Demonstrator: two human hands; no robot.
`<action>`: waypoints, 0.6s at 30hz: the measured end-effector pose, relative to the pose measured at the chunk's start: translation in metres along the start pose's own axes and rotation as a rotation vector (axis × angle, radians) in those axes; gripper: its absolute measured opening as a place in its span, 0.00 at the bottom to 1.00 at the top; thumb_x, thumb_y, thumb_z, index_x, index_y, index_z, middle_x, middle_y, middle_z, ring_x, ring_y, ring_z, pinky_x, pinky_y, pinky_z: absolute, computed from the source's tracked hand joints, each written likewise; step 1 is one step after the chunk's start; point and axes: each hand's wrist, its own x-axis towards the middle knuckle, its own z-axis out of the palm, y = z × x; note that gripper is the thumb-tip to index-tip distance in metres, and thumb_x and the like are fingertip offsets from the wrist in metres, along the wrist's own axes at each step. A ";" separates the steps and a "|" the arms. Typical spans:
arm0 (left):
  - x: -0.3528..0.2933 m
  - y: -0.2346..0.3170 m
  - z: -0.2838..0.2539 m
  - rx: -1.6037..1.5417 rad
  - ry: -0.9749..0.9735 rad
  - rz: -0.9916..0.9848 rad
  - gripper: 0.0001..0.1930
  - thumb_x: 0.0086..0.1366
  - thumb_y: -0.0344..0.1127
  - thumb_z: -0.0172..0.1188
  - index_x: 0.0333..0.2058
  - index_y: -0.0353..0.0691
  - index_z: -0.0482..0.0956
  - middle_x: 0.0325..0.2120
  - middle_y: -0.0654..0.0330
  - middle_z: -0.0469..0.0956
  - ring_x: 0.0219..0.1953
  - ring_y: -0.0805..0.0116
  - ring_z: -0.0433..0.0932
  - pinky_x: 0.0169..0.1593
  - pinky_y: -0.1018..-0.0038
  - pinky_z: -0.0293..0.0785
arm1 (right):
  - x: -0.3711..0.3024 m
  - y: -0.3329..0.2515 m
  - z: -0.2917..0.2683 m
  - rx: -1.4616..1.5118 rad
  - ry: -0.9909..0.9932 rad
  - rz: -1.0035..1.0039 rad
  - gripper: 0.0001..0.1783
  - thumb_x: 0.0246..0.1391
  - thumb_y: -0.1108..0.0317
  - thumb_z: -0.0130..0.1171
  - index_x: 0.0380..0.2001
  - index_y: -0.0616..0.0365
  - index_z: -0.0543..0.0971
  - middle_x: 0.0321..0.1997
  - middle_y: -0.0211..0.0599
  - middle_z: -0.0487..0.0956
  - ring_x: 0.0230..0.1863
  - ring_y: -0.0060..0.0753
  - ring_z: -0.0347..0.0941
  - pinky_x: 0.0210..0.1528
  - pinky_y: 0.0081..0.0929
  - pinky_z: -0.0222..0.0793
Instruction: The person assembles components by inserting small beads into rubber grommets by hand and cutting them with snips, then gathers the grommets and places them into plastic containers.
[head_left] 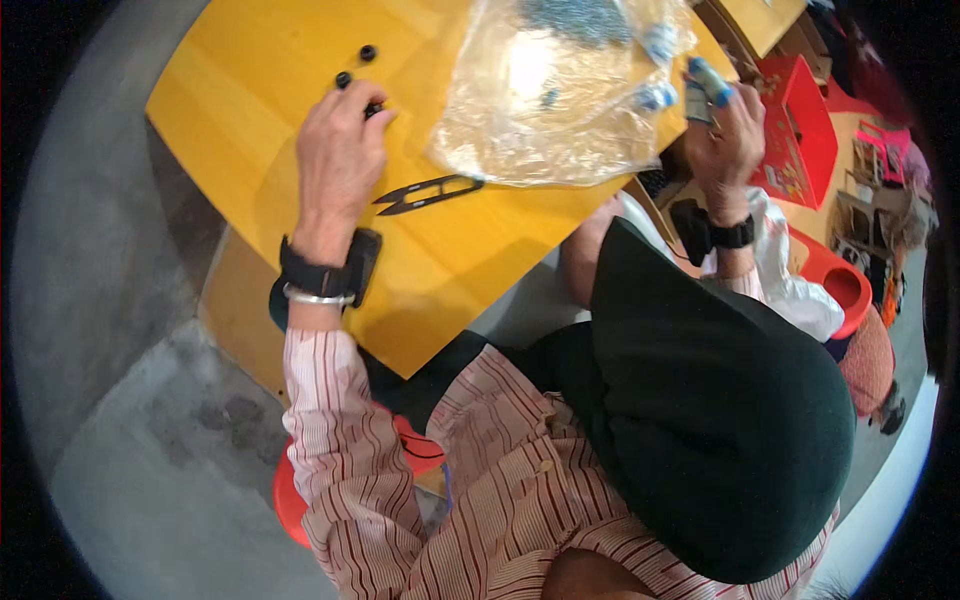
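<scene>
My left hand (338, 140) is over the yellow table (270, 60), its fingers closed on a small black round piece (373, 108). Two similar black pieces lie just beyond the fingertips, a nearer one (343, 79) and a farther one (368, 52). At the table's right edge is my right hand (728, 142), fingers partly bent and apart, with pale wraps and blue bands round fingertips. I see nothing held there. A clear plastic bag (545, 135) with small blue-grey pieces (580, 20) inside lies between my hands. Black thread snips (430, 193) rest in front of the bag.
To the right stands a red box (803, 130), with a red stool (838, 285) nearer me. A large dark green cloth (720, 410) covers the lower right of the view. Another person (905, 215) is at the far right. Beneath my left arm shows a red seat (292, 495).
</scene>
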 end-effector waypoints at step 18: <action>-0.054 0.063 -0.016 -0.933 -0.081 -0.443 0.14 0.61 0.24 0.57 0.46 0.31 0.72 0.34 0.66 0.70 0.36 0.80 0.67 0.42 0.85 0.65 | 0.039 -0.029 0.054 0.555 -0.397 -0.178 0.22 0.44 0.85 0.52 0.44 0.53 0.77 0.39 0.36 0.74 0.42 0.39 0.71 0.47 0.30 0.73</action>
